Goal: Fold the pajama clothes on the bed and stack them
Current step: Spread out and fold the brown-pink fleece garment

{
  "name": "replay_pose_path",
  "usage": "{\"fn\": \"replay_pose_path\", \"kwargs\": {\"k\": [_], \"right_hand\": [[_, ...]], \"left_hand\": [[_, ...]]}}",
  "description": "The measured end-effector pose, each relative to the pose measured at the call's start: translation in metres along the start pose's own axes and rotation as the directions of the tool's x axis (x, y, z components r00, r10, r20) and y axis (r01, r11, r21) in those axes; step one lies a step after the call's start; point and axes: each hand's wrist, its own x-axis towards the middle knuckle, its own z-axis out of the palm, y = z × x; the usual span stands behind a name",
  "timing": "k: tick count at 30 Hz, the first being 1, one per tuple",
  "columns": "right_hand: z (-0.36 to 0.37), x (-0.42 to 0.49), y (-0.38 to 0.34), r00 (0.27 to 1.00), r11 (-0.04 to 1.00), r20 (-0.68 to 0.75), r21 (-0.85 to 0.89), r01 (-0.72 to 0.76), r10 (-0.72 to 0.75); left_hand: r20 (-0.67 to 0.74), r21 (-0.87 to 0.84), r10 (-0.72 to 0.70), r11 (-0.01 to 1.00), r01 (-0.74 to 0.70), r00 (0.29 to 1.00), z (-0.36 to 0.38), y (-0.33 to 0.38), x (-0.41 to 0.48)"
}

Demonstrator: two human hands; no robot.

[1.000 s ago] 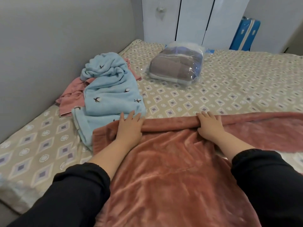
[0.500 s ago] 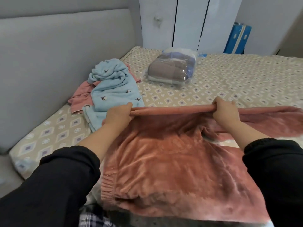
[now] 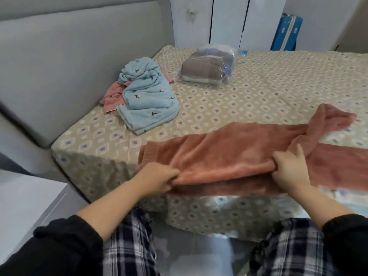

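Note:
Pink fleece pajama pants point(image 3: 219, 154) lie folded lengthwise along the near edge of the bed point(image 3: 268, 90), with the legs running off to the right. My left hand point(image 3: 157, 177) pinches the near fold close to the waistband. My right hand point(image 3: 288, 168) grips the same fold near the crotch, fingers curled into the fabric. A crumpled light blue pajama piece point(image 3: 147, 96) with small dark motifs lies at the far left of the bed, on top of another pink garment point(image 3: 112, 96).
A clear plastic bag of folded bedding point(image 3: 209, 68) sits at the back of the bed. The grey padded headboard point(image 3: 69, 62) runs along the left. White wardrobe doors point(image 3: 219, 20) and a blue suitcase point(image 3: 286, 30) stand behind. My plaid trouser legs point(image 3: 129, 246) are below.
Both hands took hold of the far edge of the pink pants and pulled it toward me, folding the garment in half lengthwise. It now lies as a narrow strip at the bed's near edge.

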Motion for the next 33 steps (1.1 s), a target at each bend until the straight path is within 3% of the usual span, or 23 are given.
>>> {"fn": "replay_pose_path", "kwargs": {"k": [1,2,4,5,7,9,11,13,16,18,20,22,24,28,31,33], "right_hand": [[0.005,-0.013,-0.002,0.998,0.999,0.058,-0.044,0.026,-0.023],[0.009,-0.02,-0.005,0.994,0.997,0.098,-0.065,0.045,-0.039],[0.01,-0.022,-0.006,0.989,0.996,0.138,-0.075,0.058,-0.047],[0.009,-0.019,-0.007,0.989,0.996,0.139,-0.064,0.054,-0.045],[0.008,-0.013,-0.014,0.99,0.997,0.116,0.015,0.081,-0.083],[0.002,-0.006,-0.031,0.986,0.981,0.085,0.142,0.129,-0.142],[-0.004,-0.003,-0.051,0.979,0.951,0.074,0.259,0.167,-0.192],[-0.008,-0.004,-0.071,0.98,0.933,0.061,0.322,0.158,-0.187],[-0.011,0.001,-0.096,0.999,0.928,0.035,0.373,-0.008,-0.005],[-0.008,0.011,-0.108,0.997,0.938,0.063,0.339,-0.071,0.053],[0.001,0.02,-0.114,0.972,0.976,0.236,0.213,-0.046,-0.005],[0.014,0.023,-0.116,0.879,0.994,0.472,0.11,0.014,-0.064],[0.026,0.024,-0.114,0.828,0.994,0.556,0.106,0.007,-0.065],[0.026,0.049,-0.115,0.839,0.993,0.545,0.103,-0.059,-0.007],[0.015,0.076,-0.125,0.907,0.978,0.417,0.155,-0.14,0.064],[0.009,0.089,-0.134,0.946,0.965,0.311,0.208,-0.161,0.091]], "left_hand": [[0.141,-0.05,-0.044,0.997,0.051,0.989,0.006,0.004,-0.006],[0.19,-0.102,-0.106,0.987,0.127,0.976,0.012,0.006,-0.012],[0.02,-0.272,-0.337,0.904,0.33,0.941,0.018,0.008,-0.018],[-0.136,-0.374,-0.499,0.826,0.422,0.856,0.02,0.004,-0.018],[-0.271,-0.543,-0.786,0.602,0.586,0.556,0.02,-0.007,-0.014],[-0.095,-0.673,-0.932,0.32,0.667,0.351,0.022,-0.014,-0.01],[0.128,-0.809,-0.952,0.063,0.585,0.279,0.029,-0.013,-0.005],[0.174,-0.856,-0.95,-0.017,0.516,0.259,0.037,-0.008,-0.002],[0.198,-0.867,-0.955,-0.065,0.494,0.221,0.041,-0.008,-0.004],[0.3,-0.84,-0.921,-0.132,0.526,0.249,0.041,-0.014,-0.008],[0.42,-0.804,-0.849,-0.184,0.565,0.321,0.038,-0.02,-0.015],[0.471,-0.796,-0.796,-0.197,0.572,0.381,0.031,-0.024,-0.017],[0.434,-0.806,-0.804,-0.145,0.574,0.407,0.019,-0.029,-0.015],[0.288,-0.834,-0.843,0.013,0.552,0.455,-0.019,-0.062,0.013],[0.187,-0.873,-0.835,0.1,0.477,0.518,-0.055,-0.1,0.044],[0.174,-0.876,-0.836,0.109,0.469,0.52,-0.072,-0.128,0.057]]}}
